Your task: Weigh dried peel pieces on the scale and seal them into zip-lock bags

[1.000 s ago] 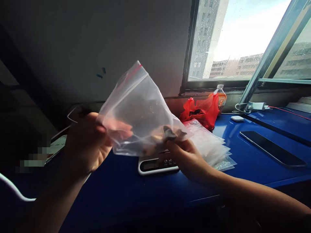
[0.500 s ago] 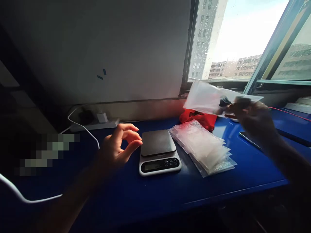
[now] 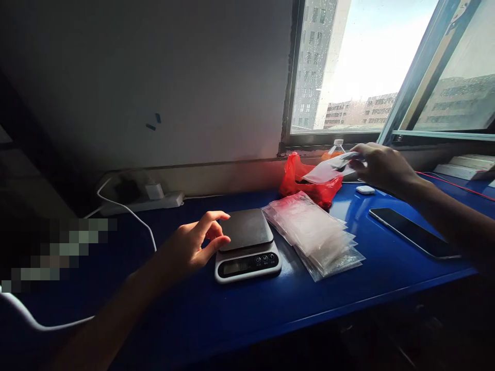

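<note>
Bag in hand: 1 translucent, pale plastic bag (image 3: 323,171) is held up off the table, in front of the window wall and over the crumpled red plastic carrier bag (image 3: 291,179); whether the 2 touch, I cannot tell. A small dark shape (image 3: 341,168) shows near its gripped end, too small to identify.
Handling: the film looks light, soft and slippery, likely to fold or swing rather than snap; its gathered edge seems the surest place to hold, with any weight hanging below.
Right hand: the bare right hand (image 3: 381,164) pinches the pale bag at its right end, fingers closed down on the film and knuckles upward.
Left hand: the bare left hand (image 3: 199,239) grasps nothing; thumb and forefinger curve with a clear gap between them, beside the white scale with a grey square plate (image 3: 246,230). Contact with the plate's edge is unclear.
Blue table: a fanned stack of clear plastic bags (image 3: 309,226) lies just right of the scale; a flat black phone (image 3: 412,233) rests farther right.
</note>
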### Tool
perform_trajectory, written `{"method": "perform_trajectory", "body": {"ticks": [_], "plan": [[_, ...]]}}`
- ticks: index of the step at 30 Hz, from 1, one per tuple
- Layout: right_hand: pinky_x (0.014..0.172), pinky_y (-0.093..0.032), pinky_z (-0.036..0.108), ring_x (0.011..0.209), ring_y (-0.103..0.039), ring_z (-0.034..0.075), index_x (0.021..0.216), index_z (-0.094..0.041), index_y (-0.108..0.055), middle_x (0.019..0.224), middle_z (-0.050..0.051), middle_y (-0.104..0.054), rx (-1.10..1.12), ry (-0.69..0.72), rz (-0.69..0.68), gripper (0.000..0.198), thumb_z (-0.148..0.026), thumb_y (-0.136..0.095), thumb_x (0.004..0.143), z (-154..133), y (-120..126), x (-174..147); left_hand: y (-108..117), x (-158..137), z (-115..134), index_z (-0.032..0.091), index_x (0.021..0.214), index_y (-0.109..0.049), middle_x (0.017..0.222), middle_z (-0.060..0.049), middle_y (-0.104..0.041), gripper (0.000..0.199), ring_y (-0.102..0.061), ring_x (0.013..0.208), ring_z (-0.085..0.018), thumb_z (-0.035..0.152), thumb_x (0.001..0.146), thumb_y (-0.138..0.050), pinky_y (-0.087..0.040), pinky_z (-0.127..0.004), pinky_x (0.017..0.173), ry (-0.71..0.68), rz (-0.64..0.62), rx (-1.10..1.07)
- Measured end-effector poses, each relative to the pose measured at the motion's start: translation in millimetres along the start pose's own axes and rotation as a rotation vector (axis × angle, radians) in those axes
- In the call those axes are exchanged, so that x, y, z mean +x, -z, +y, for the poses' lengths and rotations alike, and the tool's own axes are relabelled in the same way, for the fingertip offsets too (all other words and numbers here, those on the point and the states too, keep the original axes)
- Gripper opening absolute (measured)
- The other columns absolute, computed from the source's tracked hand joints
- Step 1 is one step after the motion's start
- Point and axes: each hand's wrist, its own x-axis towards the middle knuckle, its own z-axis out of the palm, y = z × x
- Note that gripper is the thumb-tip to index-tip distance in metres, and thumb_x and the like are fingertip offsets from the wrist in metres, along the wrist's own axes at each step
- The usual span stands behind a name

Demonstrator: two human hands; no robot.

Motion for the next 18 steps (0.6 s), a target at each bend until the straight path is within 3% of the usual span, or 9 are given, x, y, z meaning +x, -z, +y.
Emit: {"method": "perform_trajectory", "body": {"ticks": [5,8,12,15,18], "plan": [[0.070,-0.037,0.031,0.087,-0.061,0.022,0.115,-0.013,-0.069,0.104,0.017,-0.071,0.048,0.070,-0.180,0.031,-0.028,-0.062,0.089,-25.0,0.5,44.7,-1.1,1.6,-2.5,0.025,0.122,-0.055,0.080,0.002,-0.069,0.033,-0.066,0.068,-0.016,0.046,0.096,-0.051,-0.050,-0.028,0.066,0.001,-0.064,0.014],[0.070,-0.037,0.030,0.083,-0.060,0.018,0.109,-0.015,-0.074,0.100,0.014,-0.072,0.069,0.056,-0.209,0.026,-0.021,-0.062,0.087,-34.2,1.5,69.2,-1.1,0.8,-1.7,0.025,0.120,-0.058,0.080,0.002,-0.069,0.030,-0.065,0.069,-0.016,0.043,0.096,-0.053,-0.049,-0.028,0.066,-0.007,-0.101,0.018],[0.073,-0.037,0.033,0.087,-0.060,0.019,0.109,-0.011,-0.074,0.103,0.016,-0.071,0.039,-0.031,-0.130,0.030,-0.012,-0.056,0.085,-37.5,7.6,87.9,-1.3,-0.1,-0.4,0.024,0.116,-0.061,0.082,0.001,-0.069,0.026,-0.066,0.072,-0.016,0.038,0.096,-0.053,-0.050,-0.029,0.070,-0.037,-0.130,0.031],[0.080,-0.038,0.037,0.102,-0.060,0.025,0.112,-0.011,-0.073,0.110,0.018,-0.069,0.014,-0.143,0.033,0.031,-0.017,-0.053,0.088,-39.1,14.8,92.8,-0.7,0.8,0.8,0.023,0.113,-0.063,0.082,0.001,-0.069,0.024,-0.067,0.073,-0.016,0.035,0.096,-0.052,-0.050,-0.030,0.071,-0.058,-0.126,0.045],[0.084,-0.039,0.039,0.108,-0.059,0.028,0.110,-0.012,-0.073,0.114,0.018,-0.068,-0.004,-0.176,0.092,0.030,-0.019,-0.053,0.090,-39.7,21.9,90.7,0.2,2.2,2.2,0.021,0.113,-0.063,0.082,0.000,-0.070,0.024,-0.068,0.073,-0.016,0.033,0.096,-0.051,-0.051,-0.030,0.070,-0.058,-0.127,0.046]]}}
